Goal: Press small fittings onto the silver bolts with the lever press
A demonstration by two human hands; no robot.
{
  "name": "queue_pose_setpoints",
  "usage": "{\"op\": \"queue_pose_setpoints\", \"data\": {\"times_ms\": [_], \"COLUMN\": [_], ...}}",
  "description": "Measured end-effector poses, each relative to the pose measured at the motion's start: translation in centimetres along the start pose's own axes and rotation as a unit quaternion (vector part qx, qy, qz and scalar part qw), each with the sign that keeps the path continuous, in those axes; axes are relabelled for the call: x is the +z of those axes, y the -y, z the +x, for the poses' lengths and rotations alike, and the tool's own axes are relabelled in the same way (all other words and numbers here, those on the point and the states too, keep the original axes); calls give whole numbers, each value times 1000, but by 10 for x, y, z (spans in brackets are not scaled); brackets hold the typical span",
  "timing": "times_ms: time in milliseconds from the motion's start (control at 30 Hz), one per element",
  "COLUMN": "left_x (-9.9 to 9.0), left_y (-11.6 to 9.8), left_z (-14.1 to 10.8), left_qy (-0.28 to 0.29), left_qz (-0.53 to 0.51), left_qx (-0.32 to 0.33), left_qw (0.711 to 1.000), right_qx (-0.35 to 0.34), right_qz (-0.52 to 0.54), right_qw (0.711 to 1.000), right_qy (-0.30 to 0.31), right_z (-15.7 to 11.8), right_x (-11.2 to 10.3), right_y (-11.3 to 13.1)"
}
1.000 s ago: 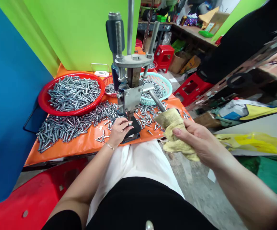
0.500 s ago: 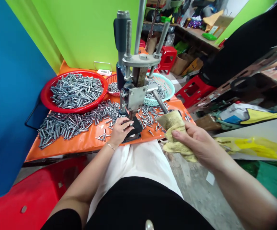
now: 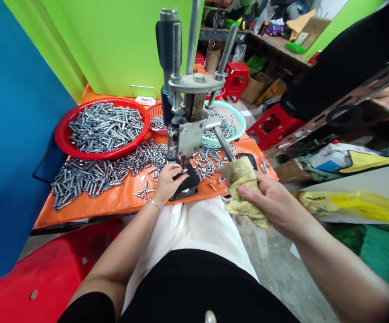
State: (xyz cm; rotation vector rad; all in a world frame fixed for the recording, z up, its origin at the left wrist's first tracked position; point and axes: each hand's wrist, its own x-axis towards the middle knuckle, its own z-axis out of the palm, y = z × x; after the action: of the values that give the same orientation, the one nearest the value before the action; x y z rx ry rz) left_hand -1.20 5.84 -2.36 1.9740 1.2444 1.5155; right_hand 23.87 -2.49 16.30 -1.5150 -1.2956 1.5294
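Note:
A hand-lever press (image 3: 192,137) stands at the front of the orange-covered table. My left hand (image 3: 168,183) is at its base, thumb and fingers pinched on a small metal bolt (image 3: 184,171) under the ram; the fingers partly hide it. On the right, my right hand (image 3: 271,197) is closed round the yellow cloth (image 3: 243,179) wrapped over the end of the press lever (image 3: 224,144). Loose metal eye bolts (image 3: 93,177) lie heaped on the table to the left of the press, and more are scattered to its right.
A red basin (image 3: 144,134) full of metal parts sits at the back left. Behind the press are a small red basket (image 3: 157,117) and a light-blue basket (image 3: 236,119) with smaller parts. A red chair (image 3: 40,273) is at my left, red stools (image 3: 236,80) beyond the table.
The view has shifted very slightly. My right hand still grips the cloth-wrapped lever, at nearly the same height, and my left hand stays at the press base.

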Motion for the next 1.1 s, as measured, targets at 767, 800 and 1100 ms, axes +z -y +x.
{"op": "queue_pose_setpoints", "data": {"times_ms": [767, 800, 1100], "left_x": [16, 15, 17], "left_y": [-29, -29, -28], "left_z": [-8, -8, -6], "left_qy": [-65, -64, -64], "left_qz": [-47, -48, -79], "left_qx": [-91, -91, -134], "left_qw": [993, 993, 986], "right_qx": [-183, -183, -171], "right_qz": [25, 24, 2], "right_qw": [958, 958, 965], "right_qy": [-221, -217, -201], "right_z": [124, 125, 98], "right_x": [67, 68, 58], "right_y": [-87, -88, -79]}}
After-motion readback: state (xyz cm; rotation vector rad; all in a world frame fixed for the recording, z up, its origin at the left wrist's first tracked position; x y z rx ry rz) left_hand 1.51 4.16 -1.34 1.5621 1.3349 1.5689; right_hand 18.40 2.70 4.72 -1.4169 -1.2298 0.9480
